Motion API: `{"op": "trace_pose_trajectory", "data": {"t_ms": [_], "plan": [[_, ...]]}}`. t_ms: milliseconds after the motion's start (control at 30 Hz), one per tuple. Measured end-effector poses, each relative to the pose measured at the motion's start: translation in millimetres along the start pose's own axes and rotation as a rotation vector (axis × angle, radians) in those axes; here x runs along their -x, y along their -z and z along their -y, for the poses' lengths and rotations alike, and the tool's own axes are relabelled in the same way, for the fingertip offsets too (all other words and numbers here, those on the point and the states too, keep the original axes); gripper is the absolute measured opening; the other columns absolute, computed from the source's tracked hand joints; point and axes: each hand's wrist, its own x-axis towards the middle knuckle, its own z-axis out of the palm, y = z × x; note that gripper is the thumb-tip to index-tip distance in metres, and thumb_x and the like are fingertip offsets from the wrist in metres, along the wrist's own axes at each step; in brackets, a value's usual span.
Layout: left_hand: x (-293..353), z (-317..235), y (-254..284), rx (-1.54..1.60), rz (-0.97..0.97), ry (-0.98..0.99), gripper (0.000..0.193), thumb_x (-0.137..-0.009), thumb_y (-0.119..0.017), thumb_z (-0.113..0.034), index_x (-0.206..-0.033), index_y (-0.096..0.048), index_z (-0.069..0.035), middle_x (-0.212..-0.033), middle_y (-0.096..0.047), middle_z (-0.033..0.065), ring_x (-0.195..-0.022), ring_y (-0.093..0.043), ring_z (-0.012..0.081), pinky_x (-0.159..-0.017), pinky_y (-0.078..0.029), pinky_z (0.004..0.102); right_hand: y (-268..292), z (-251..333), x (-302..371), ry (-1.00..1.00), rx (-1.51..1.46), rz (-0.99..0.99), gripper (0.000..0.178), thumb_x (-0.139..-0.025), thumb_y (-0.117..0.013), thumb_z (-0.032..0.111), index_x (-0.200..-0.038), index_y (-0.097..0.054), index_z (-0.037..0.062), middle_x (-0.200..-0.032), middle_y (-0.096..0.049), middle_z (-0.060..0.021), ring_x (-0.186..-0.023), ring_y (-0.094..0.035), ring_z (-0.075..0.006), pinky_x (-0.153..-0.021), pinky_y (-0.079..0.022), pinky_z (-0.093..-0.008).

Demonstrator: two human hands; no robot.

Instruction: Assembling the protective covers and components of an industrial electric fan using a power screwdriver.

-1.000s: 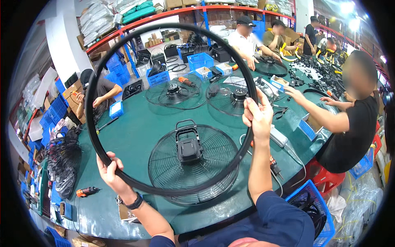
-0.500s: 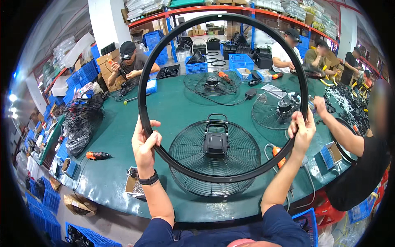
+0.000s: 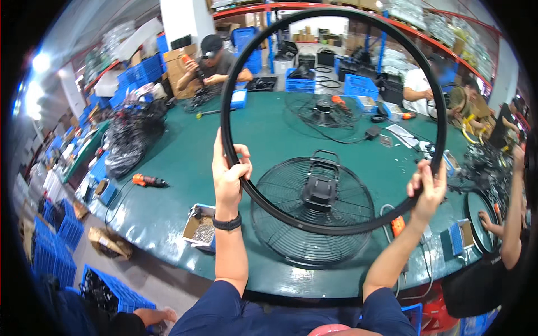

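Observation:
A large black hoop (image 3: 226, 106) is held up, tilted, above the green table. My left hand (image 3: 228, 180) grips its lower left side, thumb inside the ring and fingers wrapped round. At its lower right, my right hand (image 3: 428, 187) has its fingers closed on the rim. Beneath the hoop lies a round black wire fan guard (image 3: 280, 238), with a black motor housing (image 3: 320, 190) and a handle-like bracket (image 3: 327, 156) at its centre. The hoop's lower edge crosses in front of the guard; whether they touch I cannot tell.
Near my left arm stands a box of small screws (image 3: 203, 231). An orange power screwdriver (image 3: 147, 180) lies left, another (image 3: 397, 225) right. Across the green table (image 3: 224, 143) sits another fan (image 3: 324, 107). Co-workers sit at the far side; one at right touches a black ring (image 3: 469, 210).
The view has shifted, so the hoop, my hands and the fan guard appear further right. The right-hand co-worker's arms have moved, and the fan formerly behind the hoop's right side no longer shows there.

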Motion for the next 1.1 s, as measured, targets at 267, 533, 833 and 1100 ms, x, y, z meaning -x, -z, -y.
{"op": "trace_pose_trajectory", "data": {"t_ms": [267, 533, 833, 1100], "plan": [[-5.7, -8.9, 37.2, -0.089, 0.176, 0.127, 0.067, -0.075, -0.051, 0.008, -0.140, -0.037, -0.003, -0.085, -0.057, 0.0087, -0.054, -0.046, 0.0069, -0.046, -0.035, 0.0185, 31.9, 1.9, -10.4, -0.130, 0.294, 0.164, 0.052, -0.087, -0.059, 0.001, -0.136, -0.041, -0.0003, -0.087, -0.057, -0.0063, -0.047, -0.038, -0.0028, -0.035, -0.031, -0.0184], [-5.4, -7.6, 22.3, 0.066, 0.123, 0.076, 0.047, -0.083, -0.055, -0.001, -0.127, -0.040, 0.003, -0.101, -0.055, 0.0136, -0.072, -0.054, 0.0148, -0.061, -0.044, 0.0264, 0.1, -24.0, -7.6, -0.059, 0.120, -0.116, 0.051, -0.089, -0.056, 0.000, -0.138, -0.041, 0.0046, -0.086, -0.053, -0.0025, -0.050, -0.039, -0.0042, -0.038, -0.034, -0.0204], [-6.9, -4.5, 26.6, 0.133, 0.169, 0.119, 0.071, -0.085, -0.060, -0.001, -0.145, -0.024, -0.008, -0.119, -0.052, 0.0209, -0.080, -0.057, 0.0199, -0.068, -0.050, 0.0323, -11.2, -28.9, -5.3, 0.003, 0.173, -0.128, 0.042, -0.094, -0.050, 0.004, -0.135, -0.043, 0.0035, -0.097, -0.057, -0.0093, -0.061, -0.048, -0.0080, -0.044, -0.043, -0.0228], [-6.0, 8.2, 17.2, 0.239, 0.042, 0.038, 0.055, -0.088, -0.061, -0.003, -0.138, -0.037, -0.004, -0.128, -0.051, 0.0225, -0.101, -0.060, 0.0260, -0.082, -0.054, 0.0355, -5.9, -28.3, -7.2, -0.002, 0.141, -0.135, 0.035, -0.098, -0.045, 0.013, -0.132, -0.046, 0.0018, -0.099, -0.060, -0.0115, -0.063, -0.051, -0.0081, -0.048, -0.045, -0.0227]]}}
